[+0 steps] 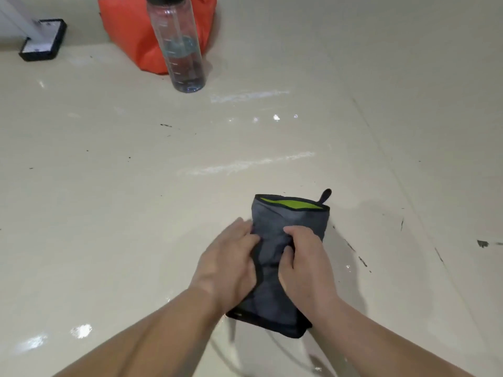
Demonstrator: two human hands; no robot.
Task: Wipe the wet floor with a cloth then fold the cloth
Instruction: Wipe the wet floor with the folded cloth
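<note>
Cloth (288,221) seemingly pinched between both hands' fingers (297,232).

glossy cream tile floor (95,213), dark scuffs (362,261)

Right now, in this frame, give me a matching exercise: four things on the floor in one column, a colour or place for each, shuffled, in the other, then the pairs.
Column one:
1 cloth
2 bottle
3 bag
4 pad

Column two:
A orange, behind the bottle
B black-edged, at the far left
C grey, held by the left hand and right hand
D clear, standing upright

Pairs: 1-C, 2-D, 3-A, 4-B.
</note>
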